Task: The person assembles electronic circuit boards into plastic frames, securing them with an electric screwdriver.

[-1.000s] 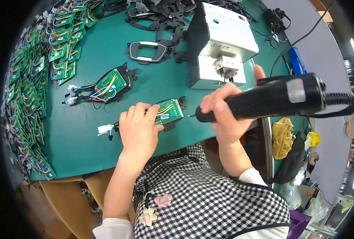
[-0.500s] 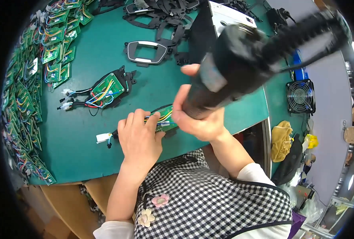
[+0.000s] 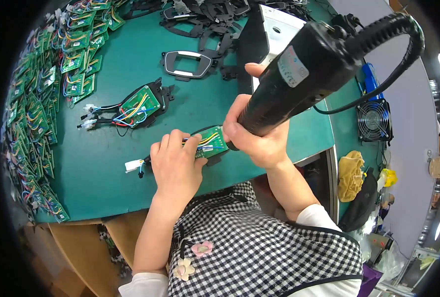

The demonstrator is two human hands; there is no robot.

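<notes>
My right hand [image 3: 260,143] is wrapped around a thick black electric screwdriver [image 3: 292,84] with a pale label on its side. Its lower end meets the right end of a green circuit board [image 3: 212,140]; the tip is hidden. Yellow, white and blue wires cross this board, which lies on a dark plastic housing. My left hand [image 3: 176,161] grips the left part of the board, fingers over the top and thumb at the near edge. A white connector [image 3: 134,166] sticks out past my left fingers. Farther left lies a second board [image 3: 142,106] on a black housing.
Piled wired circuit boards [image 3: 34,123] line the left side of the green table [image 3: 106,173]. At the back are black plastic frames [image 3: 188,64] and a black and white box [image 3: 279,29]. The cord [image 3: 403,64] loops right, near a fan [image 3: 373,120].
The screwdriver, blurred before, is now sharp and stands slightly farther right, its lower end at the board's right end. My left hand keeps its hold on the board.
</notes>
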